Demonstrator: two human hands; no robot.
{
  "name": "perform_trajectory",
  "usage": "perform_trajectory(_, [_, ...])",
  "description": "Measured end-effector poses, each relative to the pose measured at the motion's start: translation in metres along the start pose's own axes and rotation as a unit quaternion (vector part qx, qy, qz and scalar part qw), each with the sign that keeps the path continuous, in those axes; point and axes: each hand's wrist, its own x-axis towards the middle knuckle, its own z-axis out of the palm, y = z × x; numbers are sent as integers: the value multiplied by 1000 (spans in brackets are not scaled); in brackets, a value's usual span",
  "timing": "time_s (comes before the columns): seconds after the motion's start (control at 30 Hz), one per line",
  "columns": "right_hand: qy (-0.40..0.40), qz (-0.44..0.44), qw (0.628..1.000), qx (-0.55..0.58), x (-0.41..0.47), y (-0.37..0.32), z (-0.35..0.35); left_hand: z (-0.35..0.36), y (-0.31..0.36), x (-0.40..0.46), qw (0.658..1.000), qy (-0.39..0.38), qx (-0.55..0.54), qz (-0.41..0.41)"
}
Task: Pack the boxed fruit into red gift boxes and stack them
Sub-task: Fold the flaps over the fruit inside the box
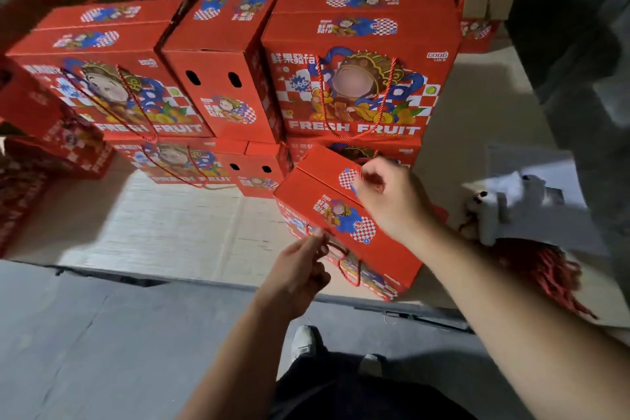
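The closed red cardboard gift box (344, 215) sits tilted at the near right, before the stacked red boxes (358, 78). The left hand (300, 269) pinches its red rope handle (347, 266), probably seating it; the right hand (392, 198), fingers curled, steadies the lid.

Both bare forearms reach forward and up from the bottom of the view, the right one longer and coming in from the lower right corner. The left hand (300, 269) is lower and nearer the body, with its fingers and thumb drawn together in a pinch at the fingertips. The right hand (392, 198) is higher and farther out, palm turned down, with its fingers curled under and closed at the tips in a pinch.
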Motion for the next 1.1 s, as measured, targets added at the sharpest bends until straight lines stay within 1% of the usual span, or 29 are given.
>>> perform_trajectory(0.03, [-65, -1, 997, 31, -15, -10, 7, 5, 9, -5, 1000, -7, 6, 24])
perform_trajectory(0.07, [-141, 15, 989, 38, -31, -17, 15, 12, 19, -11, 998, -13, 16, 59])
perform_trajectory(0.1, [-195, 26, 980, 19, -46, -22, 22, 21, 28, -17, 994, -19, 30, 103])
perform_trajectory(0.13, [-215, 15, 977, -6, -56, -24, 28, 28, 37, -25, 986, -28, 51, 158])
perform_trajectory(0.2, [-197, 2, 980, -27, -60, -27, 32, 41, 61, -45, 958, -50, 120, 256])
perform_trajectory(0.23, [-192, 19, 981, -27, -55, -32, 28, 44, 73, -54, 943, -59, 157, 288])
perform_trajectory(0.27, [-180, 55, 982, 6, -46, -39, 21, 46, 83, -62, 932, -63, 184, 307])
perform_trajectory(0.3, [-161, 100, 979, 76, -34, -47, 11, 47, 92, -67, 925, -62, 202, 317])
perform_trajectory(0.33, [-143, 143, 967, 155, -19, -55, -3, 45, 97, -70, 920, -61, 211, 326])
perform_trajectory(0.37, [-128, 180, 948, 230, -3, -62, -17, 43, 99, -70, 917, -55, 214, 333])
perform_trajectory(0.4, [-116, 209, 928, 285, 12, -68, -32, 41, 98, -69, 915, -32, 207, 344])
perform_trajectory(0.43, [-105, 236, 911, 321, 24, -74, -44, 37, 96, -66, 915, 14, 190, 356])
perform_trajectory(0.5, [-91, 262, 905, 322, 39, -83, -56, 24, 92, -59, 915, 118, 136, 361])
perform_trajectory(0.53, [-98, 258, 914, 298, 41, -86, -56, 17, 90, -54, 920, 146, 115, 345])
perform_trajectory(0.57, [-119, 250, 922, 272, 41, -91, -55, 10, 87, -51, 928, 155, 107, 321])
perform_trajectory(0.63, [-183, 210, 941, 191, 34, -102, -54, -4, 73, -44, 939, 159, 129, 277])
perform_trajectory(0.67, [-196, 171, 954, 152, 31, -107, -55, -10, 65, -40, 939, 162, 138, 271])
perform_trajectory(0.7, [-189, 129, 964, 135, 29, -112, -57, -14, 58, -37, 937, 168, 138, 273])
perform_trajectory(0.73, [-170, 110, 967, 154, 27, -114, -60, -16, 53, -35, 936, 173, 133, 275])
perform_trajectory(0.8, [-139, 147, 949, 243, 23, -119, -64, -19, 47, -33, 942, 169, 121, 265])
perform_trajectory(0.83, [-144, 163, 941, 258, 22, -123, -68, -19, 45, -31, 946, 163, 118, 255])
perform_trajectory(0.87, [-151, 161, 945, 243, 21, -127, -74, -20, 42, -31, 949, 155, 120, 249])
perform_trajectory(0.93, [-148, 116, 962, 198, 25, -136, -87, -22, 37, -29, 947, 141, 121, 261])
perform_trajectory(0.97, [-136, 92, 967, 195, 25, -139, -90, -24, 36, -29, 945, 141, 117, 270])
perform_trajectory(1.0, [-133, 80, 966, 206, 23, -141, -91, -24, 35, -28, 944, 144, 116, 275])
perform_trajectory(1.03, [-146, 77, 960, 227, 22, -141, -89, -23, 34, -28, 944, 141, 118, 274])
perform_trajectory(1.1, [-192, 67, 954, 222, 15, -137, -81, -21, 31, -27, 954, 112, 112, 256])
